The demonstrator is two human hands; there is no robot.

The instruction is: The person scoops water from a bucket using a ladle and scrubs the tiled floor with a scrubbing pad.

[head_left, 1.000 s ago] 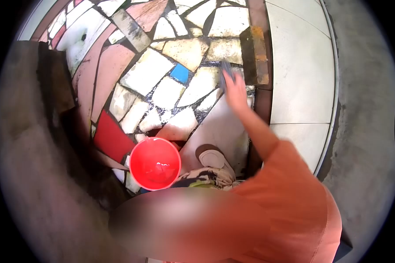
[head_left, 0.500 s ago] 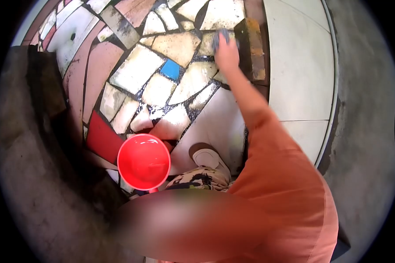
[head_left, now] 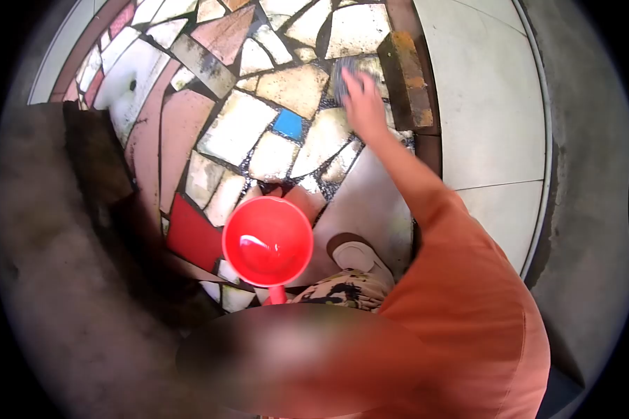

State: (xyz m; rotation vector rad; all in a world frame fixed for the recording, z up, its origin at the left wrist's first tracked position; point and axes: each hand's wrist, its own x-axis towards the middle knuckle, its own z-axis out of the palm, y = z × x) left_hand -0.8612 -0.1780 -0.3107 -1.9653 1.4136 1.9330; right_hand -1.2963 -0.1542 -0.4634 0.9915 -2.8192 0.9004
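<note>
We had our right hand [head_left: 363, 101] clamped on a grey scrubber [head_left: 340, 82] near the edge of a brown block [head_left: 409, 78], open mosaic floor [head_left: 293, 89] leftward. Our left hand was hidden.

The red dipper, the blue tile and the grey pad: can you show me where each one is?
Red dipper [head_left: 285, 227], head view: on the inner wall of its bowl.
Blue tile [head_left: 288, 124], head view: on the middle of its face.
Grey pad [head_left: 340, 84], head view: on its uncovered left side.

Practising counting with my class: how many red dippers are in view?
1: the red dipper, between the red floor piece and the shoe. Others could be hidden in the blurred area below.
</note>
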